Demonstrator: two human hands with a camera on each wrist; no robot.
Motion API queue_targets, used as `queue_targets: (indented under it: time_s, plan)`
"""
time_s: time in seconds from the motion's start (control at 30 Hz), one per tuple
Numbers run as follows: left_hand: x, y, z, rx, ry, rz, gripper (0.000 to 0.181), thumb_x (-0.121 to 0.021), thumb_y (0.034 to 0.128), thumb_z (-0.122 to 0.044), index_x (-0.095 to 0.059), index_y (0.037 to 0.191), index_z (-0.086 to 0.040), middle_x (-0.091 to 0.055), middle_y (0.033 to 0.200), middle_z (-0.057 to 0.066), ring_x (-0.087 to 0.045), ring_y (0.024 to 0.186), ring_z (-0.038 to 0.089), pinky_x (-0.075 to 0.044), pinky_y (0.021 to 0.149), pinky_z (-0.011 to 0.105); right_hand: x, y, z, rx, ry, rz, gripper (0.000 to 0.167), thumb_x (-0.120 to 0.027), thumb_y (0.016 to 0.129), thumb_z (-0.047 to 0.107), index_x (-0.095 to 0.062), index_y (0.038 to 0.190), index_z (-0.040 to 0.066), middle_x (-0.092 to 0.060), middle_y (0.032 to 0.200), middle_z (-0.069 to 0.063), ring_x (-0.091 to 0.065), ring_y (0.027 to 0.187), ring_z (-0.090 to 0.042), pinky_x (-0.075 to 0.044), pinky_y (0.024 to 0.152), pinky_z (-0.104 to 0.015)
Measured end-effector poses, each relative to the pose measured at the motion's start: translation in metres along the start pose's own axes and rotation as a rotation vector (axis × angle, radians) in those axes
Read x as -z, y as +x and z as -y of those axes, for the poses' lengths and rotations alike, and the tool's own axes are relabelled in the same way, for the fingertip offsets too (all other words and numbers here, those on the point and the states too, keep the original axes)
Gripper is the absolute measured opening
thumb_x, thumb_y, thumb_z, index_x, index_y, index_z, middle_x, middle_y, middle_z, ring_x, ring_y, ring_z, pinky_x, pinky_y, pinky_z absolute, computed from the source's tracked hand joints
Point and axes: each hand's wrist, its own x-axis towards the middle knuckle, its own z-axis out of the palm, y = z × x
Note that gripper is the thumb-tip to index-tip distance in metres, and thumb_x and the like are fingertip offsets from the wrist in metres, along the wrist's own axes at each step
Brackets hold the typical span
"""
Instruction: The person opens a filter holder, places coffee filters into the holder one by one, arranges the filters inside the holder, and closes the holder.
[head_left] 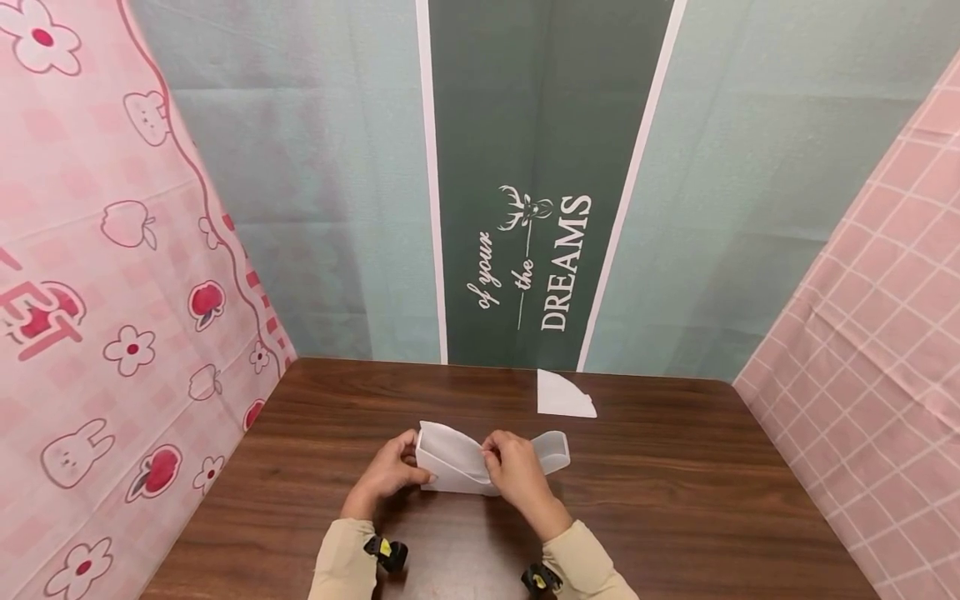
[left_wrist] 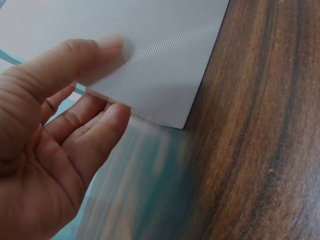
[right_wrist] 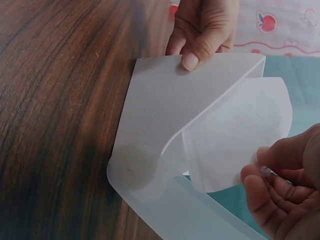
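Note:
A white ribbed filter case (head_left: pixel 448 477) stands on the table with its translucent swing lid (head_left: pixel 555 452) turned out to the right. My left hand (head_left: pixel 390 471) grips the case's left end, thumb (left_wrist: pixel 102 55) on the ribbed front wall and fingers around the end. White coffee filters (right_wrist: pixel 240 125) rise from the case's slanted opening. My right hand (head_left: pixel 517 471) is at the opening's right side, its thumb and fingertips pinching the edge of a filter, as the right wrist view shows. How many filters are inside is hidden.
A loose folded coffee filter (head_left: pixel 562 397) lies at the back edge of the brown wooden table (head_left: pixel 675 475). Behind it hangs a green and teal curtain (head_left: pixel 517 125). Pink patterned cloths (head_left: pixel 885 275) hang on both sides.

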Motion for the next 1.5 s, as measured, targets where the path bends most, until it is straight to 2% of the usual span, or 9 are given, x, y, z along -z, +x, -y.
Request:
queue_targets:
  time_s: [0.17,0.4,0.87,1.07,1.27,1.5]
  plan:
    - [-0.001,0.000,0.000,0.004,0.003,-0.003,0.034,-0.073,0.0679,0.013,-0.053,0.094,0.004,-0.062,0.086,0.011,-0.060,0.076,0.022,-0.048,0.063,0.029,-0.001,-0.001,0.000,-0.017,-0.022,0.042,0.019,-0.072,0.072,-0.005,-0.058,0.073,0.008,-0.058,0.068,0.001,-0.054,0.061,-0.014,-0.046,0.057,-0.029]
    - [0.000,0.000,-0.001,0.003,0.010,-0.008,0.033,-0.073,0.0673,0.013,-0.053,0.092,0.003,-0.062,0.085,0.011,-0.060,0.077,0.023,-0.048,0.063,0.030,-0.007,-0.001,-0.002,-0.036,-0.049,0.042,0.020,-0.072,0.071,-0.005,-0.057,0.073,0.008,-0.058,0.068,0.000,-0.055,0.061,-0.015,-0.046,0.056,-0.029]
    - [0.001,0.001,0.001,-0.010,0.004,-0.004,0.032,-0.072,0.0678,0.014,-0.051,0.089,0.002,-0.062,0.087,0.011,-0.061,0.078,0.024,-0.048,0.063,0.029,-0.015,0.001,0.001,-0.011,-0.168,0.098,0.022,-0.071,0.071,-0.004,-0.054,0.068,0.009,-0.053,0.061,0.000,-0.054,0.053,-0.019,-0.042,0.047,-0.030]
    - [0.000,0.000,0.002,-0.009,-0.004,0.000,0.032,-0.072,0.0683,0.014,-0.051,0.090,0.002,-0.063,0.087,0.011,-0.061,0.078,0.023,-0.049,0.063,0.029,-0.019,0.001,-0.002,0.014,-0.190,0.099,0.025,-0.071,0.068,-0.005,-0.052,0.066,0.010,-0.051,0.059,0.001,-0.054,0.052,-0.019,-0.041,0.046,-0.029]
    - [0.000,0.000,0.001,-0.008,-0.003,-0.006,0.033,-0.072,0.0680,0.015,-0.052,0.092,0.004,-0.063,0.087,0.012,-0.061,0.077,0.022,-0.048,0.063,0.028,-0.018,0.001,-0.002,-0.004,-0.212,0.121,0.026,-0.068,0.064,-0.009,-0.051,0.066,0.011,-0.050,0.059,0.000,-0.054,0.053,-0.021,-0.041,0.046,-0.030]
    - [-0.001,-0.001,0.001,-0.010,0.009,-0.013,0.033,-0.072,0.0683,0.014,-0.052,0.093,0.003,-0.062,0.087,0.011,-0.061,0.078,0.023,-0.049,0.064,0.029,-0.019,0.002,0.004,-0.036,-0.229,0.192,0.021,-0.072,0.070,0.004,-0.054,0.065,0.011,-0.052,0.060,-0.001,-0.057,0.056,-0.022,-0.043,0.049,-0.032]
